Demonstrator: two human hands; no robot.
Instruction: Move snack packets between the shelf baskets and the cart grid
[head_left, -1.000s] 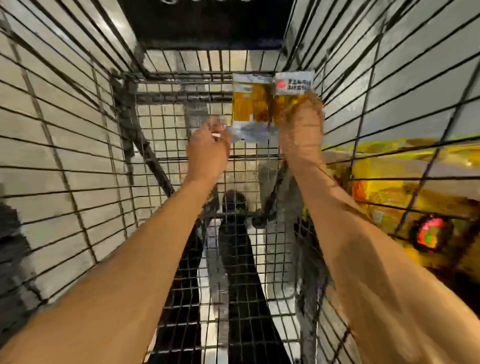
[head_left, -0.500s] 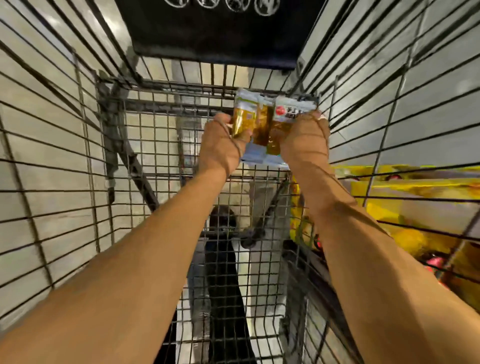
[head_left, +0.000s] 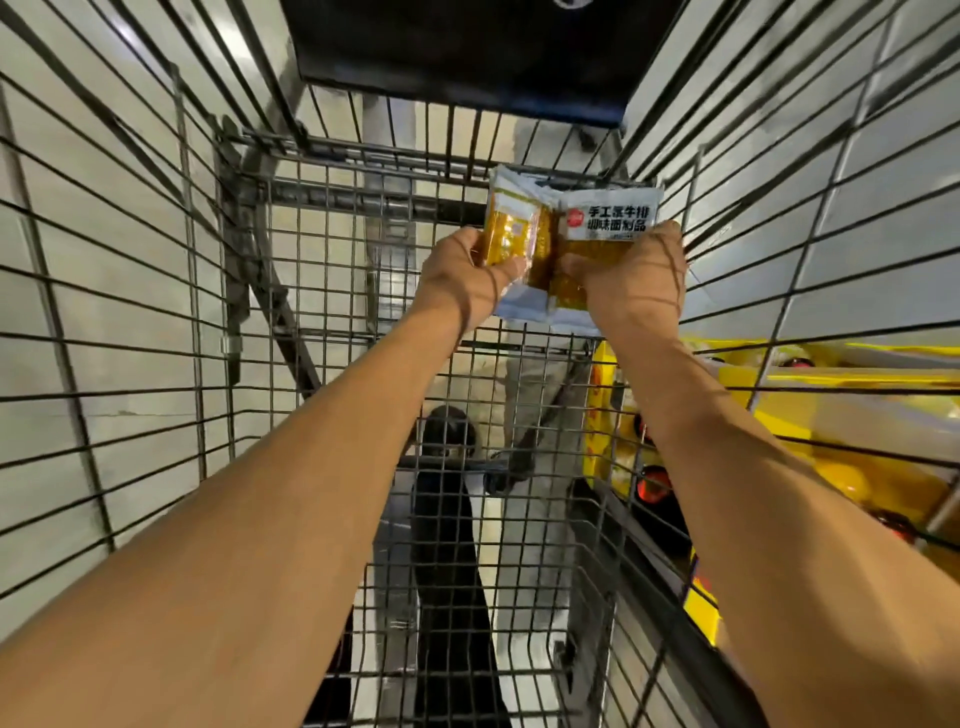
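Note:
A bundle of yellow-and-white snack packets (head_left: 561, 228) is held inside a wire shopping cart, close to its far grid wall (head_left: 363, 249). My left hand (head_left: 467, 286) grips the bundle's left side, with its fingers wrapped over the yellow packet. My right hand (head_left: 634, 280) grips the right side, under a packet with a white label and black characters. Both arms reach forward over the cart floor grid (head_left: 467, 545). The lower edge of the bundle is hidden behind my hands.
Wire side walls (head_left: 130, 364) close in on the left and right. A black panel (head_left: 467, 57) hangs above the far wall. Yellow shelf goods (head_left: 810, 415) show through the right wall. The cart's wheel frame and pale floor show below the grid.
My left hand has moved right and taken hold of the bundle's left side. Both hands with the packets have come nearer to the far grid wall, and the view has tilted down.

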